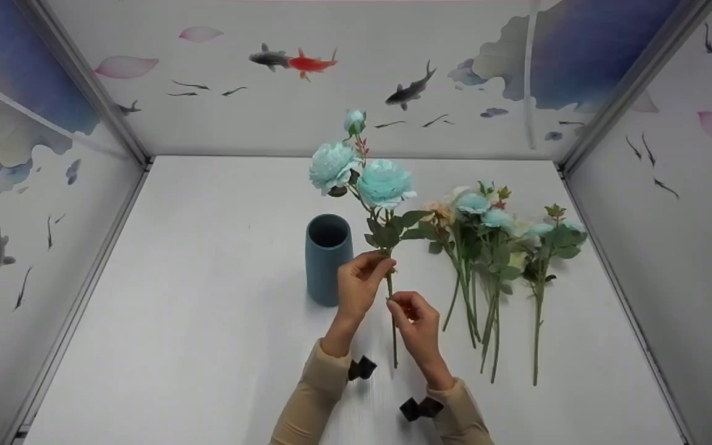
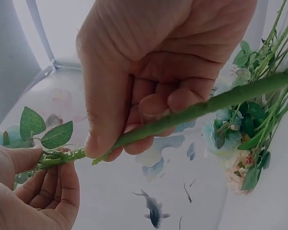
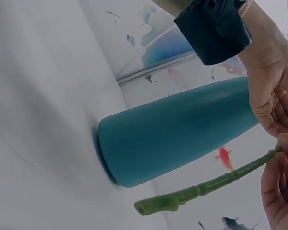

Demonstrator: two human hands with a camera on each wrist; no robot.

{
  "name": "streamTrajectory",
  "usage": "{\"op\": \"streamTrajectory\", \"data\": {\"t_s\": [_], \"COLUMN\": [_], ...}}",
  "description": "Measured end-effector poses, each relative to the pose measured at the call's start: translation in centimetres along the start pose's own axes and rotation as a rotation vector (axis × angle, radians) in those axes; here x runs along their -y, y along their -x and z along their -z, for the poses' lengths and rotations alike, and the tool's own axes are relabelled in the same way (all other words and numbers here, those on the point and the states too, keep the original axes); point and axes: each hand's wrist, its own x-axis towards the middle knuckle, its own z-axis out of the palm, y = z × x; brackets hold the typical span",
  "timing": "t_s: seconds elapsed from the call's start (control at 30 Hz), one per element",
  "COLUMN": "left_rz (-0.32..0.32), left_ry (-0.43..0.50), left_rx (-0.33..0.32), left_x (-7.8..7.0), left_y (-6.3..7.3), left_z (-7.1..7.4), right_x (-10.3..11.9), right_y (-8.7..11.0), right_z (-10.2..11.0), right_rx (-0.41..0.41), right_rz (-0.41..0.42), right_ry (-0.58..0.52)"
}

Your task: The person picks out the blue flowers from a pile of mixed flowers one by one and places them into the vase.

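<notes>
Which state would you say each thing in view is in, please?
Flower spray: held up, two large blooms open.
Left hand: pinching the spray's stem below its leaves.
Right hand: pinching the same stem lower down.
Vase: upright, no flowers in it.
Other flowers: lying on the table.

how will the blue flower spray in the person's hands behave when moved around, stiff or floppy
The turquoise, layered-petal flower spray is probably fairly stiff: its slim green stem looks straight. It may feel top-heavy, with big blooms clustered at one end. Its splayed leaves could snag.
</notes>
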Motion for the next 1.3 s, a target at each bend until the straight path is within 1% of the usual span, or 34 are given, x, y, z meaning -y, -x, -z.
{"op": "streamTrajectory", "data": {"t_s": [0.2, 0.37, 0.6, 0.87, 1.0, 1.07, 1.1, 1.17, 1.3], "left_rz": [-0.026, -0.063, -0.1, -0.118, -0.123, -0.129, -0.141, -0.179, -0.271], "left_ry": [-0.049, -0.099, -0.104, -0.083, -0.086, -0.071, -0.062, -0.052, -0.047], "left_rx": [-0.028, -0.051, -0.059, -0.103, -0.114, -0.12, -0.123, -0.129, -0.131], "left_x": [-0.2, -0.7, -1.5, -2.3, -1.8, -1.5, -1.3, -1.6, -2.2], "left_y": [0.0, -0.1, -0.4, -1.3, -2.1, -2.5, -2.7, -3.1, -3.9], "left_z": [0.2, 0.5, 1.2, 1.8, 2.4, 2.8, 3.0, 3.2, 3.5], "right_x": [-0.1, -0.4, -1.4, -2.7, -3.4, -3.7, -3.8, -4.0, -4.0], "right_y": [0.0, 0.0, 0.2, 0.9, 1.5, 1.8, 1.9, 2.1, 2.4], "right_z": [0.2, 0.7, 2.1, 4.3, 5.5, 6.1, 6.4, 7.0, 8.1], "right_rx": [0.01, -0.008, -0.049, -0.111, -0.145, -0.161, -0.168, -0.189, -0.226], "right_rz": [0.0, 0.0, -0.075, -0.165, -0.193, -0.204, -0.207, -0.221, -0.289], "right_ry": [0.003, 0.04, 0.076, 0.114, 0.149, 0.179, 0.194, 0.226, 0.283]}}
